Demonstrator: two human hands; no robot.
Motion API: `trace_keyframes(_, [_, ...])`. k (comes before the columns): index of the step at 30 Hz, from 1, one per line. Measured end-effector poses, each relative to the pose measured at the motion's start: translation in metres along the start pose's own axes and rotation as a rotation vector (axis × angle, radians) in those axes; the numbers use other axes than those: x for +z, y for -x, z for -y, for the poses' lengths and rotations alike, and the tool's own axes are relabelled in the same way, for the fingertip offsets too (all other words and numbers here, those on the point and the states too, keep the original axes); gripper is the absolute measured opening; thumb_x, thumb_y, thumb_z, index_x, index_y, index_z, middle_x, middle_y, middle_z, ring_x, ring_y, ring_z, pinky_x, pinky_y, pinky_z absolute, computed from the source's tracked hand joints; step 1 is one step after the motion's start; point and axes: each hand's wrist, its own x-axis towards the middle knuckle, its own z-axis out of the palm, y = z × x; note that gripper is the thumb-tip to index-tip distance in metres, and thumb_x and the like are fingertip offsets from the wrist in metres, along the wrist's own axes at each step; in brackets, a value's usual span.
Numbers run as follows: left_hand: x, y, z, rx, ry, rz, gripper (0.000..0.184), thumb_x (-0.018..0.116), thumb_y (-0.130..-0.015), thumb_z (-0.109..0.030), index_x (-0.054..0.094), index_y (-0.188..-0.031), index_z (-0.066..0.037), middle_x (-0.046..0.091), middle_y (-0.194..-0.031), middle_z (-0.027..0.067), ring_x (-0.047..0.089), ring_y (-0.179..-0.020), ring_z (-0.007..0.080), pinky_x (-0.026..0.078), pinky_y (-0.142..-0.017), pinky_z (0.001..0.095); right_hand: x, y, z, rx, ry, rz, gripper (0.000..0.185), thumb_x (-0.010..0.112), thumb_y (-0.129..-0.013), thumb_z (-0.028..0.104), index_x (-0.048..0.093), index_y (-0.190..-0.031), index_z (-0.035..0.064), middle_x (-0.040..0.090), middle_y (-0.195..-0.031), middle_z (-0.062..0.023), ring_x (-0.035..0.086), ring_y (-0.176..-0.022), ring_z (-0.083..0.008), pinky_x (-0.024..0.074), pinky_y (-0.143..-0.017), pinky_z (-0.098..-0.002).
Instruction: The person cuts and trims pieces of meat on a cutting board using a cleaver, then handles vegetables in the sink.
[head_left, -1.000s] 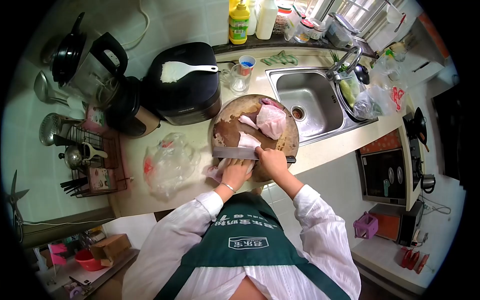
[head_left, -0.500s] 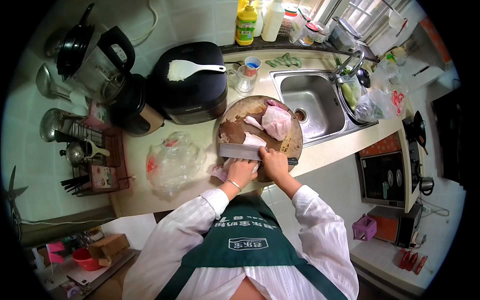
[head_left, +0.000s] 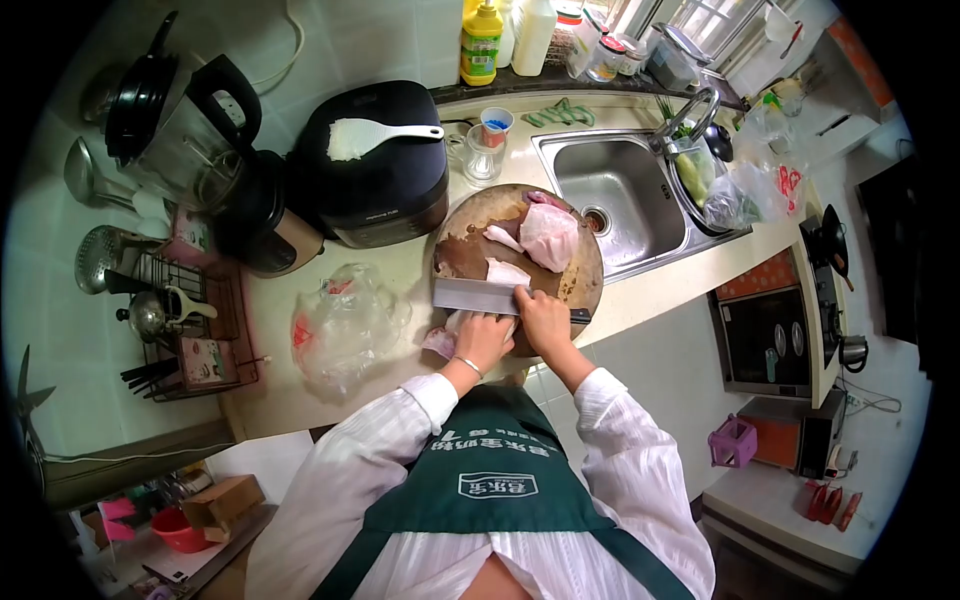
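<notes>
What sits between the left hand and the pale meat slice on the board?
The knife blade lies between the left hand and the slice, seen in the head view.

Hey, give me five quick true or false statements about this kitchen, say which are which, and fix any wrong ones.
1. The right hand holds the cleaver. True.
2. The cutting board is square. False: it is round.
3. The white paddle lies on top of the black cooker. True.
4. The left hand rests on the black cooker. False: it is on the meat, at the near side of the cleaver.
5. The yellow bottle stands on the dark ledge behind the counter. True.
</notes>
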Motion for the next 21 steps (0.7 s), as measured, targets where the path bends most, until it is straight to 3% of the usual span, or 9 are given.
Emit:
trace_keyframes(4, [-0.002,-0.004,0.000,0.000,-0.010,-0.044,0.036,0.075,-0.064,-0.030,0.064,-0.094,-0.014,0.062,-0.087,0.0088,0.057,-0.092,0.0272,0.046,-0.081,0.0389,-0.006,0.009,-0.014,0.106,-0.044,0.020,0.013,0.052,-0.085,0.014,0.055,-0.097,0.0143,0.060,-0.070,-0.0109,0.064,-0.061,-0.0295,0.0492,-0.050,-0.0404])
trace_keyframes(9, [0.002,-0.003,0.000,0.007,-0.034,0.031,0.039,0.074,-0.065,-0.030,0.064,-0.099,-0.015,0.062,-0.087,0.0087,0.056,-0.093,0.0272,0.046,-0.081,0.0387,0.005,-0.003,0.008,0.050,0.019,-0.021,0.012,0.052,-0.085,0.015,0.055,-0.096,0.0134,0.060,-0.069,-0.0097,0.064,-0.060,-0.0288,0.0489,-0.051,-0.0411])
trace_keyframes(12, [-0.002,-0.001,0.002,0.061,-0.023,-0.096,0.038,0.074,-0.065,-0.030,0.064,-0.098,-0.015,0.062,-0.088,0.0089,0.056,-0.091,0.0269,0.046,-0.080,0.0390,-0.002,0.007,-0.004,0.109,-0.056,-0.054,0.011,0.052,-0.084,0.014,0.056,-0.095,0.0134,0.060,-0.070,-0.0099,0.064,-0.061,-0.0290,0.0489,-0.051,-0.0412])
trace_keyframes(14, [-0.001,-0.002,0.000,-0.020,-0.011,0.025,0.037,0.074,-0.065,-0.029,0.064,-0.097,-0.015,0.062,-0.090,0.0091,0.056,-0.093,0.0270,0.045,-0.081,0.0394,-0.007,0.006,-0.008,0.140,-0.041,-0.022,0.009,0.054,-0.083,0.016,0.056,-0.091,0.0131,0.061,-0.069,-0.0101,0.065,-0.062,-0.0281,0.0499,-0.052,-0.0401])
trace_keyframes(18, [0.004,-0.002,-0.002,-0.030,-0.022,0.053,0.041,0.074,-0.065,-0.029,0.064,-0.102,-0.015,0.061,-0.090,0.0103,0.055,-0.095,0.0290,0.042,-0.087,0.0425,0.002,0.001,-0.001,0.092,-0.020,-0.041,0.011,0.052,-0.084,0.014,0.056,-0.095,0.0138,0.060,-0.069,-0.0101,0.064,-0.061,-0.0300,0.0489,-0.050,-0.0405])
trace_keyframes(21, [-0.002,-0.003,0.000,0.027,0.003,-0.032,0.045,0.075,-0.063,-0.028,0.062,-0.103,-0.013,0.060,-0.095,0.0116,0.054,-0.097,0.0302,0.042,-0.088,0.0431,-0.002,0.005,-0.005,0.113,-0.046,-0.056,0.010,0.053,-0.084,0.015,0.056,-0.093,0.0133,0.061,-0.070,-0.0103,0.064,-0.061,-0.0300,0.0491,-0.050,-0.0413])
